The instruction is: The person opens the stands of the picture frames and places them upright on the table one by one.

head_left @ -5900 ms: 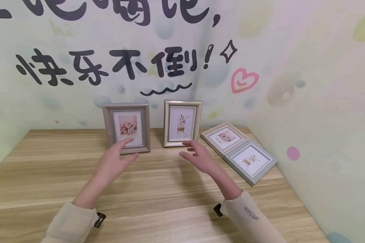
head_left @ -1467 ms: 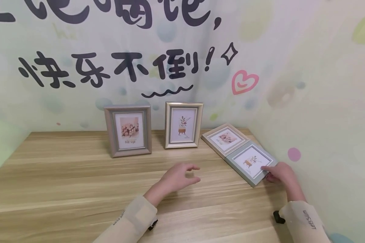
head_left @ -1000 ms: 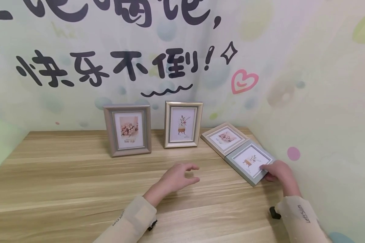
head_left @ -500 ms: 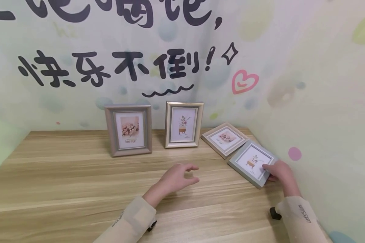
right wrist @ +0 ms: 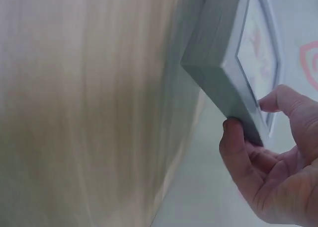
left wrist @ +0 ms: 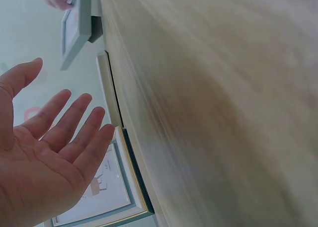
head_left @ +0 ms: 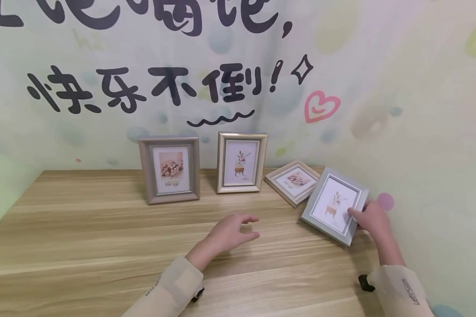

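A grey-green picture frame (head_left: 310, 215) with a potted-plant print is tilted up off the table at the right. My right hand (head_left: 374, 218) pinches its right side, thumb on the front and fingers behind, as the right wrist view shows of the same hand (right wrist: 283, 162). My left hand (head_left: 230, 231) hovers over the middle of the table, holding nothing; in the left wrist view its palm (left wrist: 44, 172) shows with fingers spread. Left of the held frame, a beige picture frame (head_left: 279, 187) with a flower print lies flat, one corner partly covered by it.
Two more picture frames stand upright at the back: a brownish one (head_left: 144, 176) with a flower photo and a gold-edged one (head_left: 221, 167) with a plant print. The wood-grain table (head_left: 83, 237) meets a printed wall (head_left: 103, 141) behind and at the right.
My right hand has gripped the grey-green frame's side and raised it from lying flat to tilted, shifting it slightly from the beige frame. Earlier my left hand moved from the brownish frame toward the table's middle.
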Available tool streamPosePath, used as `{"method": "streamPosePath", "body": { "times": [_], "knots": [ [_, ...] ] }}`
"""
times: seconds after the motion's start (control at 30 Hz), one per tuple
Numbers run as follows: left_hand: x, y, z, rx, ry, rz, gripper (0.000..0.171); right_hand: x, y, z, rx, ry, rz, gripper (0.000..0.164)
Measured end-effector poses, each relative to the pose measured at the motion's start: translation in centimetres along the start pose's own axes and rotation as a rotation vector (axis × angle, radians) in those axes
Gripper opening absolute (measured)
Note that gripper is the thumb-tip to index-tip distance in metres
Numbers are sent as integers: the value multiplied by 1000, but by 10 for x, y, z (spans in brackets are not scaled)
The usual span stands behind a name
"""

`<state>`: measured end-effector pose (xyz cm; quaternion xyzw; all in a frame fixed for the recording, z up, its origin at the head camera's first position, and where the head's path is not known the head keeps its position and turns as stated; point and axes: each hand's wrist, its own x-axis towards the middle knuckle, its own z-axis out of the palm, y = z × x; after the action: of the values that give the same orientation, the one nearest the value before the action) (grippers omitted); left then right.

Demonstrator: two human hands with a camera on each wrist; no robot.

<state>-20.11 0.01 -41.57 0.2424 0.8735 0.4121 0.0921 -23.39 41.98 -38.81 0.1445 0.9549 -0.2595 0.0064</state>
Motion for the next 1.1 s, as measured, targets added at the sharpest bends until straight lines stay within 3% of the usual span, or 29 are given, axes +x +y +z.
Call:
{"method": "streamPosePath", "body": {
  "times": [0.27,0.6,0.83,1.1],
  "knots": [
    [-1,0,0,13,12,20,44,-8,-22,4,144,89,-101,61],
    [-3,0,-3,6,14,1,45,-3,-53,20,451,284,-279,45],
    [-7,-2,-8,5,30,-9,46,2,-73,33,704,220,-396,33],
    [-11,-6,-14,8,54,-40,46,1,-96,47,901,124,-495,32]
  ]
}}
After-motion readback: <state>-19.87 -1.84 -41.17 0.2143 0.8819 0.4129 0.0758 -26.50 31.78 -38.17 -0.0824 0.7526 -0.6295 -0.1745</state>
